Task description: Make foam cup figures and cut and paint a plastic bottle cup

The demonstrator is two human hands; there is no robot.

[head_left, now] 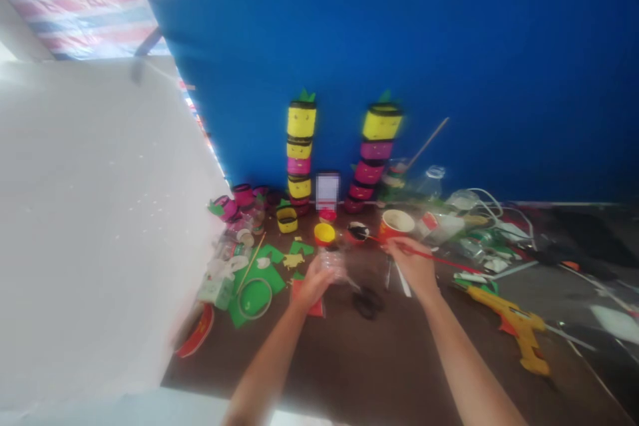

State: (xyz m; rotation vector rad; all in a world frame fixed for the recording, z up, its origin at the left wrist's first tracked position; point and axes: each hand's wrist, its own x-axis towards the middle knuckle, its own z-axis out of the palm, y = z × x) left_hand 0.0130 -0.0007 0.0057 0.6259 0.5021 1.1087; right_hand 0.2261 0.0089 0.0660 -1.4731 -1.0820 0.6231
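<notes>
My left hand (315, 283) is closed around a clear plastic piece (333, 263) with a dark rim, near the middle of the brown table (349, 366). Between the fingers of my right hand (413, 267) is a red-handled brush (444, 259), its tip in or just over a small cup of black paint (358, 232). A small yellow cup (324, 234) stands just beyond the plastic piece. Right behind my right hand is a red and white tub (397, 223). Black-handled scissors (368, 302) lie between my hands.
Two stacks of yellow and pink cups (299, 153) (370, 170) stand against the blue wall. Green sheets (267, 283) and a tape ring lie left. A yellow glue gun (519, 326) and plastic bottles are at the right.
</notes>
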